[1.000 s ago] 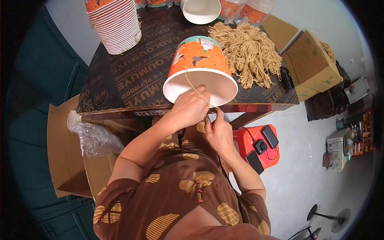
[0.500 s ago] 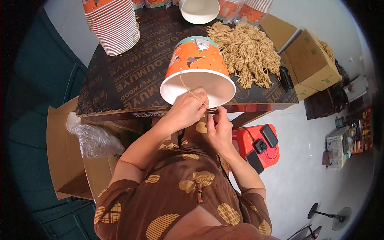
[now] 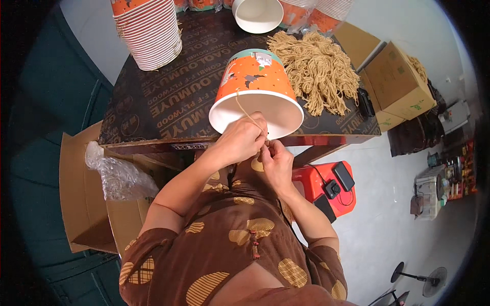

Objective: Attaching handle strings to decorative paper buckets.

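An orange paper bucket point(image 3: 255, 81) with bat pictures and a green band lies on its side at the table's near edge, its white mouth toward me. A thin tan cord point(image 3: 244, 110) runs from its upper rim down across the mouth to my fingers. At the lower rim, my left hand point(image 3: 244, 134) is closed in a pinch on the cord. My right hand point(image 3: 276, 160) is closed too, thumb and fingertips together beside the left fingertips, where the cord's end seems to be; the fingers partly hide it.
The dark printed table point(image 3: 168, 97) carries a tall stack of buckets point(image 3: 152, 38), a white-mouthed bucket point(image 3: 258, 15) and a heap of tan cords point(image 3: 324, 71). Cardboard boxes point(image 3: 84, 204) stand at left and right point(image 3: 400, 84). A red stool point(image 3: 301, 178) holds small black devices.
My right hand has moved slightly up and left, bringing its fingertips together against my left hand's. The bucket appears a little farther right and lower in the picture.
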The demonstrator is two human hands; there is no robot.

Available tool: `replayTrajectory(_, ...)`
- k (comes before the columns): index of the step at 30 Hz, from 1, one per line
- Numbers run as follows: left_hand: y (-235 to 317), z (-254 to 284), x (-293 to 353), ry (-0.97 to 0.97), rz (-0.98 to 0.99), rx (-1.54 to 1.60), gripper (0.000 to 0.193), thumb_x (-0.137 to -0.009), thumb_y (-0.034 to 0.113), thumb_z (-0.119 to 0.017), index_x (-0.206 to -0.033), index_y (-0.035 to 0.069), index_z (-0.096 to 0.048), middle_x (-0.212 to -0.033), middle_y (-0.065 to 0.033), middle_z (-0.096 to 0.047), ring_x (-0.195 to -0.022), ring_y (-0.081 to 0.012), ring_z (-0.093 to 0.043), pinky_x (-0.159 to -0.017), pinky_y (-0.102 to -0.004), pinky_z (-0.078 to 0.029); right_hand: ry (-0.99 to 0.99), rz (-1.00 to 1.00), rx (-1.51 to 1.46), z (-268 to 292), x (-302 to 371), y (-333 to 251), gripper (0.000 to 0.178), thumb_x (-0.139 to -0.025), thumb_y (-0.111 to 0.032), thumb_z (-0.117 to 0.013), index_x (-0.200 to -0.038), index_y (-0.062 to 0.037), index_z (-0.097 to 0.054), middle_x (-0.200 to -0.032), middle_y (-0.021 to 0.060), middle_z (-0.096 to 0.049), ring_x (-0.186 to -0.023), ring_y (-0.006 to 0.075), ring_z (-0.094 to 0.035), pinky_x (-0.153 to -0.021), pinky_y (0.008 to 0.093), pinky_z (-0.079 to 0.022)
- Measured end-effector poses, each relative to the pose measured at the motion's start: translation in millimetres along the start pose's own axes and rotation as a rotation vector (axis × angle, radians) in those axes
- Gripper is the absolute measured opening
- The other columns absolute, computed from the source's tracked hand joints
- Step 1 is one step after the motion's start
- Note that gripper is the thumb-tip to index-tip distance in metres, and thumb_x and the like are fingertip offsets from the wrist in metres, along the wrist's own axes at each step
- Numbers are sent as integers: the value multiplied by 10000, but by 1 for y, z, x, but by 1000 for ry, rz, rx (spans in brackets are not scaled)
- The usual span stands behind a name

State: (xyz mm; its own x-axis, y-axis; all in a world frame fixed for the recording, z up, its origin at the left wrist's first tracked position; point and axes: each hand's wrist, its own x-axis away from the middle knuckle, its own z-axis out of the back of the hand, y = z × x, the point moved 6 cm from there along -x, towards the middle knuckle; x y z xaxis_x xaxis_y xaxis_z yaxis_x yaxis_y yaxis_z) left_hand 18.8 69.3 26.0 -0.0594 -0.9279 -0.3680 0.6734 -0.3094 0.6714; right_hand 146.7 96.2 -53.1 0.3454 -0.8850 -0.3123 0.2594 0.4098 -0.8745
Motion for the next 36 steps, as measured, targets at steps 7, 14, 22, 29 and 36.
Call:
replayTrajectory(7, -1, 0, -1, -43, 67, 10, 27, -785, -4, -589, -799, -23, -576, -830, -133, -563, -719, -275, -609, -659, -367, -488, 64, 26, 113, 13, 0, -12, 195, -851, -119, -701, -848, 1, -548, -586, 117, -592, -507, 235, -610, -502, 347, -471)
replayTrajectory(14, -3, -1, 1, -16, 20, 38, 40, -799, 8, -600, -804, -18, -571, -832, -128, -566, -721, -265, -616, -650, -359, -494, 167, 70, 15, 22, 4, -30, 175, -838, -68, -704, -876, -6, -545, -576, 79, -572, -480, 195, -571, -486, 319, -458)
replayTrajectory(22, -4, 1, 0, -10, 62, 48, 60, -804, 4, -620, -804, -9, -561, -819, -112, -575, -690, -229, -614, -635, -328, -495, 54, 365, 15, 17, 17, -48, 99, -842, 27, -651, -896, -2, -574, -848, 92, -598, -708, 93, -552, -577, 237, -453)
replayTrajectory(29, -5, 2, 0, 7, 91, 74, 76, -803, -8, -630, -798, -8, -553, -795, -92, -561, -658, -188, -579, -617, -309, -476, -291, -156, -734, -4, 36, -11, 140, -989, -88, -501, -1125, -61, -482, -839, 94, -642, -551, 66, -464, -495, 191, -370)
replayTrajectory(36, -6, 2, -1, 2, 104, 96, 82, -797, -12, -633, -781, -8, -552, -781, -89, -554, -654, -179, -566, -610, -310, -470, -203, -642, -806, -9, 26, -2, 267, -1034, -234, -422, -1183, -18, -470, -708, 119, -628, -414, 82, -417, -372, 209, -309)
